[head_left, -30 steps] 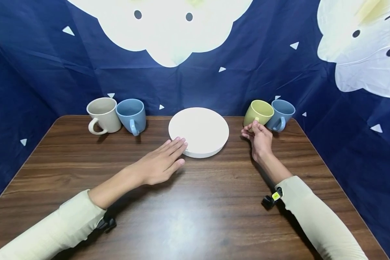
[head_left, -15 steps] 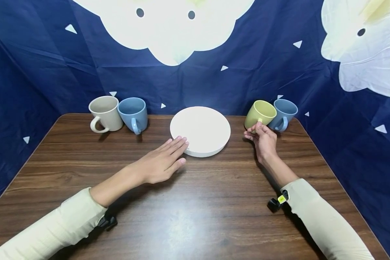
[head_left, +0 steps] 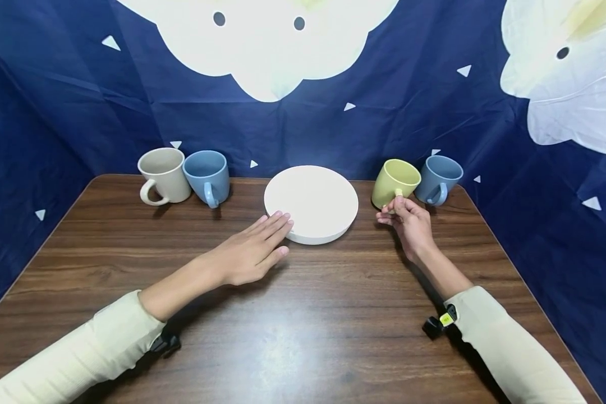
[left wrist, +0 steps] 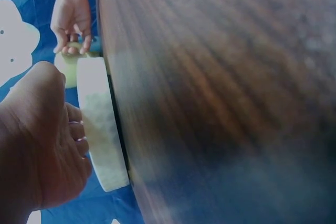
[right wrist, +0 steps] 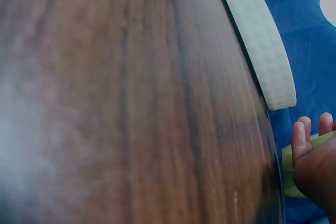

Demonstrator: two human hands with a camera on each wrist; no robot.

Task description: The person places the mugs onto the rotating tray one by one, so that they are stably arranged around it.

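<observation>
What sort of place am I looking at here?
Probably a tabletop set up for recording, indoors: cloud-printed blue cloth hangs behind and on both sides of a wood-grain table, and the person's black wrist devices look like recording gear.

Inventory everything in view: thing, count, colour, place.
Table: 1, brown, foreground
Disc: 1, white, far middle
Beige mug: 1, beige, far left
Left blue mug: 1, blue, by beige mug
Green mug: 1, green, right of disc
Right blue mug: 1, blue, far right
Backdrop: 1, navy with white clouds, behind table
Sleeves: 2, cream, forearms
Wrist devices: 2, black, at cuffs
Left hand: 1, at disc's near edge
Right hand: 1, pinching green mug's handle
</observation>
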